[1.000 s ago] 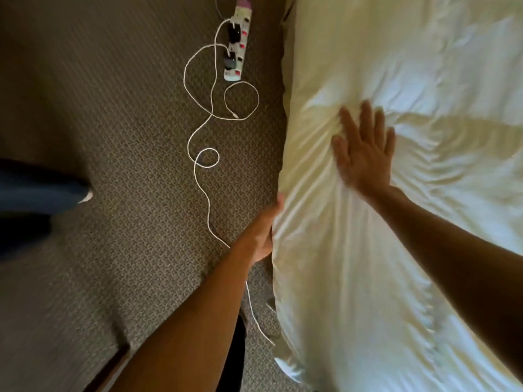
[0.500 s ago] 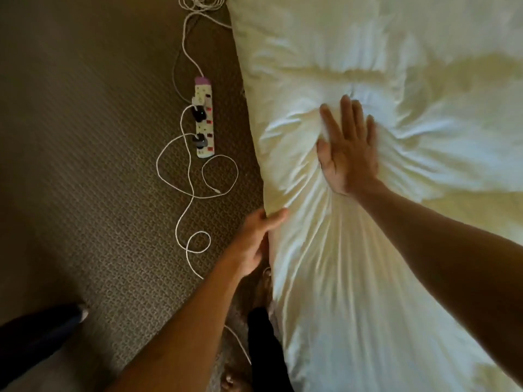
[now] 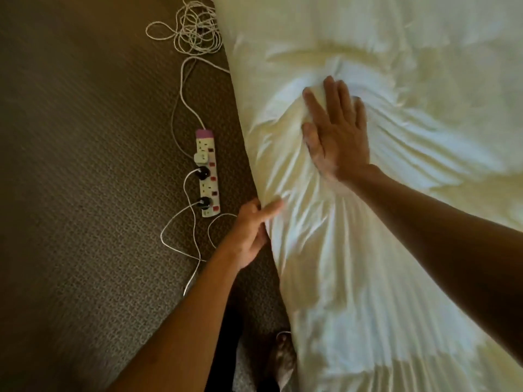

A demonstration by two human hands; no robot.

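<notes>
Right of the power strip [image 3: 208,174] the duvet [image 3: 368,264] lies spread: left hand [image 3: 252,230] grasps its nearest edge, apparently anchoring it, while right hand [image 3: 336,134], fingers straight and released, presses flat farther right, seemingly smoothing creases.

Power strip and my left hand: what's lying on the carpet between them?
Head view: a loop of white cable lies on the brown carpet between the power strip and the left hand, which grips the duvet.
</notes>
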